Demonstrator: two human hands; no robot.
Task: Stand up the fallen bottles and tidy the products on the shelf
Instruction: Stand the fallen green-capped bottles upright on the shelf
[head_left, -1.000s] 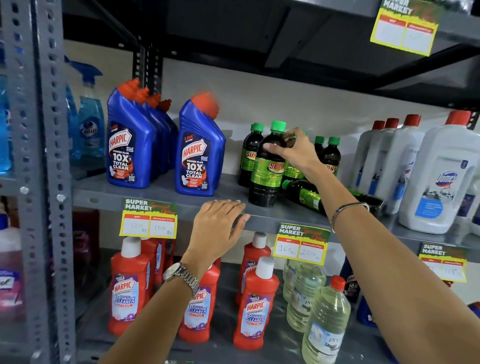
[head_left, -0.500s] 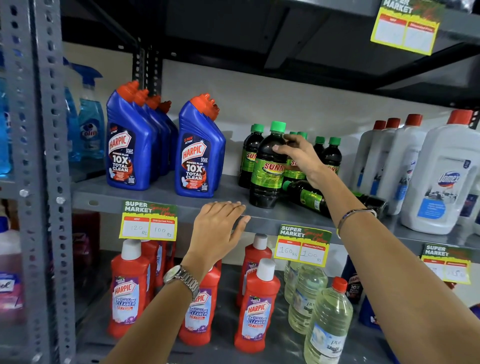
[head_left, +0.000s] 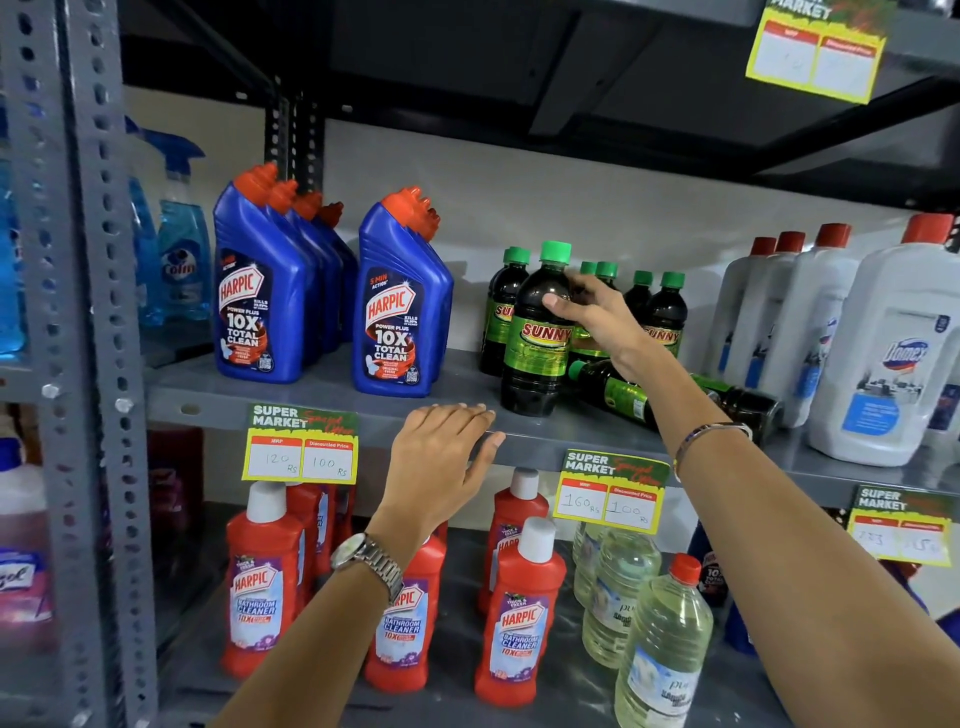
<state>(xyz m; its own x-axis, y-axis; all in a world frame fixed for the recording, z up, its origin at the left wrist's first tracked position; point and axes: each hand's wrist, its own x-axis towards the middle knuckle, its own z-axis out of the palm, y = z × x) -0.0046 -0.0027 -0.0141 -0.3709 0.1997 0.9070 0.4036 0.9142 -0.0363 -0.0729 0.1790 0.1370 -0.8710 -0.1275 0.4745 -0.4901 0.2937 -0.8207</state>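
My right hand (head_left: 597, 317) has slid off the cap and now wraps the shoulder of the upright Sunny bottle (head_left: 537, 332), which needs only nudging. Two fallen Sunny bottles (head_left: 621, 392) lie just behind. My left hand (head_left: 441, 457) rests flat, gripping nothing, on the shelf edge (head_left: 332, 410).

Open shelf (head_left: 322, 400) lies between the lone blue Harpic bottle (head_left: 402, 306) and the front Sunny bottle (head_left: 537, 332), wide enough for a hand. To the right it is crowded: upright Sunny bottles (head_left: 667, 312) stand far back, two fallen bottles (head_left: 618, 392) lie across the near strip, and white Domex jugs (head_left: 893, 353) wall off the right end. The gap behind the fallen pair looks tight, though an arm hides it.
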